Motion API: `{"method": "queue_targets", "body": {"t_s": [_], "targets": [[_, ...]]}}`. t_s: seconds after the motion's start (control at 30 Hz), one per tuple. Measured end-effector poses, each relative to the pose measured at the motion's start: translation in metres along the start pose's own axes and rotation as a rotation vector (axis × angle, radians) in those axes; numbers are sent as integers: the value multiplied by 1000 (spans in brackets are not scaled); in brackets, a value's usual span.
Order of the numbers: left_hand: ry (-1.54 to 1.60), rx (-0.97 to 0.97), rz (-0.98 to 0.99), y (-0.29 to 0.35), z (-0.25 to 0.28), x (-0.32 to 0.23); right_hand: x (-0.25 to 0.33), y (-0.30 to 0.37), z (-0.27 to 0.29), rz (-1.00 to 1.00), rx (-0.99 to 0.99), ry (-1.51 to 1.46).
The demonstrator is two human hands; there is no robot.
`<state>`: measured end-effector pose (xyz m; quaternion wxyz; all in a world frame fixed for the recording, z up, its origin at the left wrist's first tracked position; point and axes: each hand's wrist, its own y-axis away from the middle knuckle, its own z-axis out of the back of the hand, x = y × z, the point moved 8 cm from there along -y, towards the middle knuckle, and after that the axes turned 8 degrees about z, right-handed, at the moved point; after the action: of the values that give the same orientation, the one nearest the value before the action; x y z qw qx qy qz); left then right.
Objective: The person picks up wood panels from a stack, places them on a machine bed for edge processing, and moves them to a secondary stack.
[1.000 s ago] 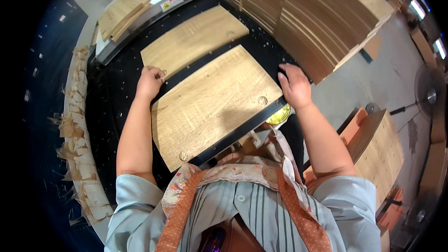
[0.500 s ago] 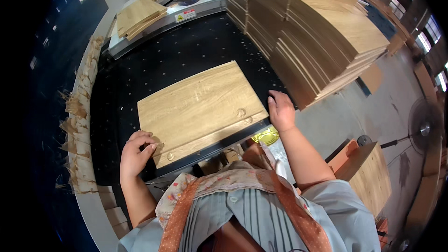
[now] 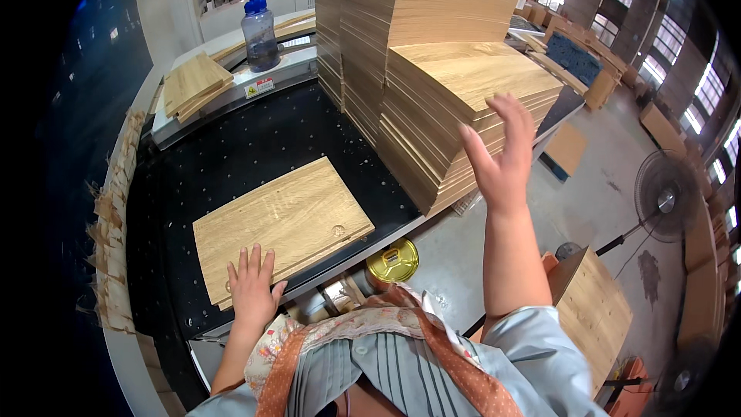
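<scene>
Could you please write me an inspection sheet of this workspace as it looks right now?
Surface: black perforated machine table, with a pale rim on the left.
Job's things: one wooden panel lies flat near the front edge; tall stacks of like panels stand to its right.
Clutter: a small pile of boards and a blue-capped water bottle on the far machine housing; a yellow tin lid below the table edge; wood offcuts along the left rim.
Grippers: left hand flat on the panel's near edge, fingers spread; right hand raised open before the stack, holding nothing.
Cables: nothing seen.
Surroundings: factory floor with a standing fan and more panels at right.
</scene>
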<state>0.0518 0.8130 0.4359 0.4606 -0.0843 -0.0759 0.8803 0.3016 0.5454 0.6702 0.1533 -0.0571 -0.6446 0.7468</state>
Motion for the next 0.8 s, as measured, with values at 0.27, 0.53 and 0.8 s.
{"method": "queue_targets", "body": {"t_s": [0.27,0.53,0.8], "targets": [[47,-53,-2,0,6,-6,-86,12,18,-235,-22,-255],[112,-68,35,0,9,-6,-175,53,21,-1168,-253,-800],[183,9,82,-6,4,2,-146,66,2,-1138,-389,-1181]]}}
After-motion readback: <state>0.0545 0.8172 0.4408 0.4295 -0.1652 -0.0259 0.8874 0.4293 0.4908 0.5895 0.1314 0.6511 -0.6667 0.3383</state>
